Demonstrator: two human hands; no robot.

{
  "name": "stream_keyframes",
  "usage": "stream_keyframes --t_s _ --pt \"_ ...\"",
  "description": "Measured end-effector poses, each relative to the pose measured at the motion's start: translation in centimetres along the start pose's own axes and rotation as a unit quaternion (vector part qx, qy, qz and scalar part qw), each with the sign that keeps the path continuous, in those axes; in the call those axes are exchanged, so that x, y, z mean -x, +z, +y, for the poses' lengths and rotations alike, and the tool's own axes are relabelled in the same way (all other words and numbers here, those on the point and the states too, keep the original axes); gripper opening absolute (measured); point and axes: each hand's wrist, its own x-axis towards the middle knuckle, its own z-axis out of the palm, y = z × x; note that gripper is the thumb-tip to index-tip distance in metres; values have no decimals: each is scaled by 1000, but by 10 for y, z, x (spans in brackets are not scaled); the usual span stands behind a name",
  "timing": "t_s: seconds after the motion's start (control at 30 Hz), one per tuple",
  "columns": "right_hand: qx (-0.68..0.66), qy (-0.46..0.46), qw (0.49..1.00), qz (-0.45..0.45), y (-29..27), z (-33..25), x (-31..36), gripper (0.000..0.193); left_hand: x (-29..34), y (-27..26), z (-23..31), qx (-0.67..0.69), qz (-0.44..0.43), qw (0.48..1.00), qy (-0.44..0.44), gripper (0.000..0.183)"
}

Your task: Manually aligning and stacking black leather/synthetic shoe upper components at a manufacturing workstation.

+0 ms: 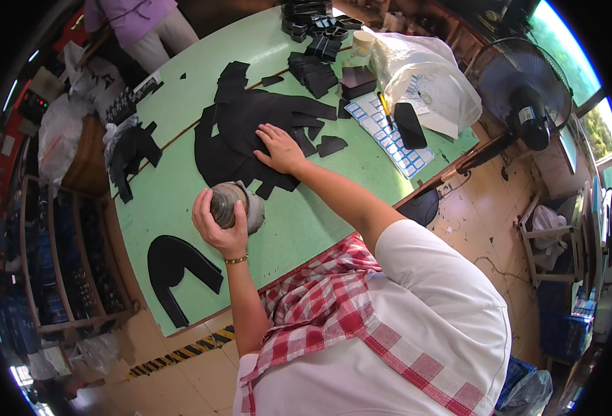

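My left hand (pixel 224 232) is closed round a squat, rounded grey-brown object (pixel 223 205) with banded sides and what looks like grey cloth about it. I cannot make out its exact kind. It is at the near edge of a pile of flat black sheet pieces (pixel 233 142) with irregular cut outlines. My right hand (pixel 280 148) lies flat on those black pieces, fingers stretched out, holding nothing. Nearer to me on the left, a curved, U-shaped stack of black pieces (pixel 164 260) lies on the green table (pixel 278 239).
Farther right are small black stacks (pixel 313 75), a lidded jar (pixel 363 47), a white plastic bag (pixel 427 76), a blue-and-white label sheet (pixel 382 135), a yellow marker (pixel 385 107) and a dark phone (pixel 410 125). A fan (pixel 524 97) stands beyond the right edge. Another person (pixel 143 28) stands across the table.
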Motion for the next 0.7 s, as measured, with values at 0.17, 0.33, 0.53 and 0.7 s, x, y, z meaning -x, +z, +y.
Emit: stream_keyframes --t_s 0.17,0.33,0.53,0.7 --pt "-31 -23 999 25 -4 -6 -4 50 6 2 -4 53 27 996 -60 56" --pt "-13 -31 999 29 -1 5 -3 52 11 15 -5 56 67 995 -39 68" --pt "161 -54 983 -69 14 4 -20 32 8 12 -5 38 77 995 -53 63" --pt "175 27 947 -267 -14 -12 -67 16 8 10 -4 27 84 994 -59 61"
